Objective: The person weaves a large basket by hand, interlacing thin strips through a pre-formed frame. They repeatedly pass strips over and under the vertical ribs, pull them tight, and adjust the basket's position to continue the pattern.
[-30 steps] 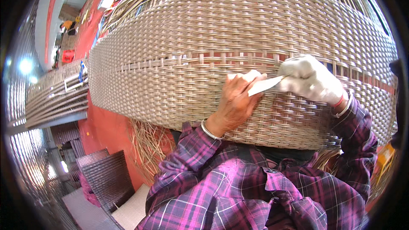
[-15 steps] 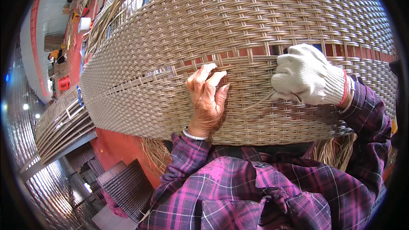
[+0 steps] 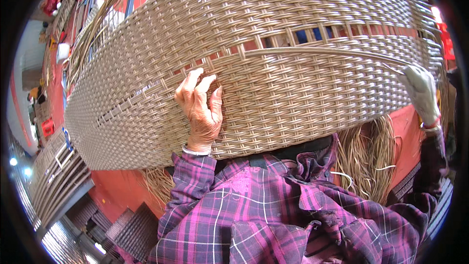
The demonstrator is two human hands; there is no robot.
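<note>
A large panel (image 3: 303, 93) of woven tan wicker strands spreads out before me, with a long open slot running across its weave. My left hand (image 3: 199, 110), bare, rests on the panel just below this slot. Its fingers are bent and apart, the fingertips touching the weave, and nothing shows in its grasp. At the panel's right end, my right hand (image 3: 422, 93) in a white knit glove is closed on wicker strands (image 3: 332, 50). These run taut from the glove leftward along the lower edge of the slot and enter the weave right of my left hand.
Bunches of loose wicker strands (image 3: 366, 161) hang below the panel's near edge, over a red surface (image 3: 115, 188). Curved woven pieces (image 3: 53, 176) are stacked at the left. Long loose strands (image 3: 97, 24) lie at the far left, and a person in red (image 3: 53, 1) is beyond them.
My right hand has moved from the panel's middle out to its right end, drawing the strands out long. The view has shifted; my left hand stays on the weave by the slot.
</note>
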